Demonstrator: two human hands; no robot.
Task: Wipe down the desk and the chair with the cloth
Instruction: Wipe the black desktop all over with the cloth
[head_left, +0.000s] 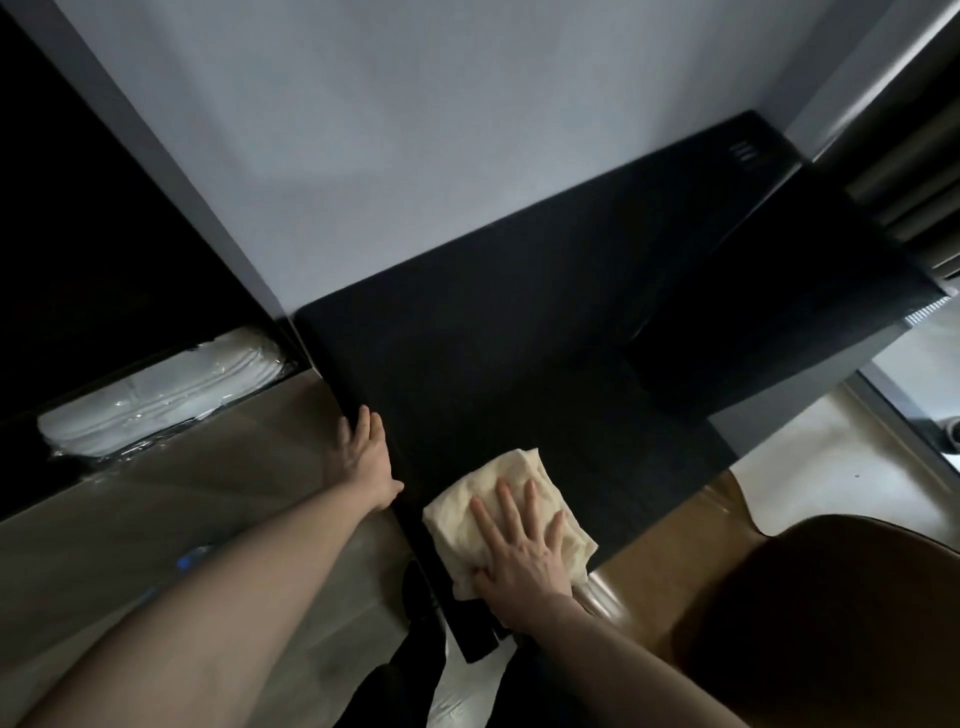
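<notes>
A black desk (519, 332) runs along a pale wall. A cream cloth (524, 480), bunched into a pad, lies on the desk near its front left corner. My right hand (519, 551) presses flat on the cloth with the fingers spread and straight. My left hand (363, 457) rests on the desk's left edge, fingers straight along it. A brown chair (831, 613) shows at the lower right, its seat partly under the desk's front edge.
A clear plastic bag of white bedding (156, 395) lies in a dark recess at the left. A wooden floor (182, 509) runs beside the desk. A dark raised block (769, 312) sits on the desk's right end.
</notes>
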